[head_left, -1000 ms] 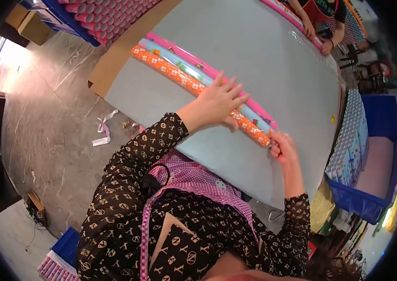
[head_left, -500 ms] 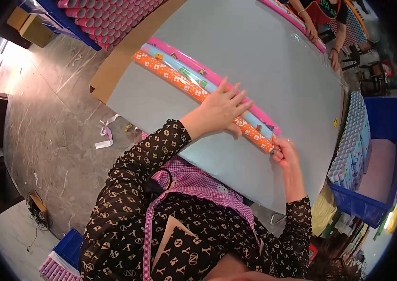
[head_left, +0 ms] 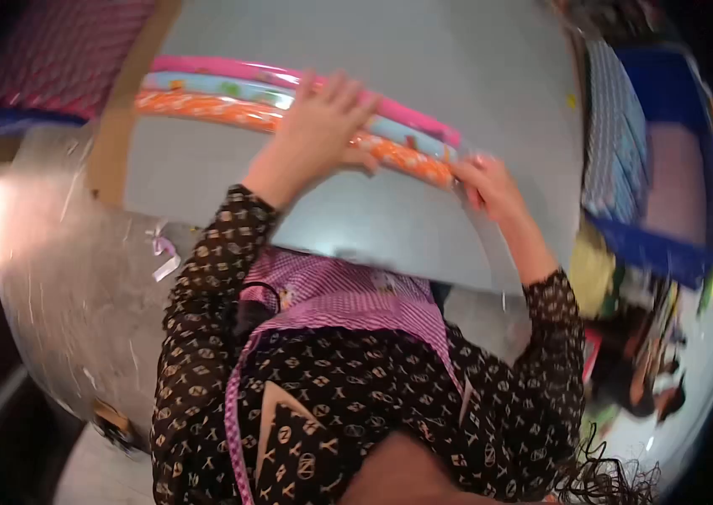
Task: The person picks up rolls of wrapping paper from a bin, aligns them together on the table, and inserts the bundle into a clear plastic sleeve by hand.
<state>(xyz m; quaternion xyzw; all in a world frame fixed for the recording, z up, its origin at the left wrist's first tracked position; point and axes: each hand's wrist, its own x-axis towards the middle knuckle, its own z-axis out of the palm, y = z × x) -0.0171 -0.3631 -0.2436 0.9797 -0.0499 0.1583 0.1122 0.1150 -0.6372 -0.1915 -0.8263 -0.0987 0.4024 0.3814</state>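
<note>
Three rolls of wrapping paper lie side by side on the grey tabletop (head_left: 205, 160): a pink roll (head_left: 419, 124), a light blue roll (head_left: 407, 135) and an orange roll with white marks (head_left: 205, 108). Glints on them look like clear plastic wrap. My left hand (head_left: 318, 122) rests across the middle of the rolls, fingers spread and palm down. At their right end, my right hand (head_left: 488, 185) pinches close to the orange roll's tip, seemingly on the wrap's end; motion blur hides the exact grip.
Stacked pink tubes (head_left: 66, 55) stand in a blue crate at the upper left. On the right, a blue bin (head_left: 659, 248) sits beside stacked light blue tubes (head_left: 613, 126). A brown cardboard edge (head_left: 116, 160) borders the table's left side. A ribbon scrap (head_left: 164, 252) lies on the floor.
The view has turned and shifted, so the rolls appear higher and further left. Both hands keep their places on the rolls. The co-worker's hands at the upper right have left the view.
</note>
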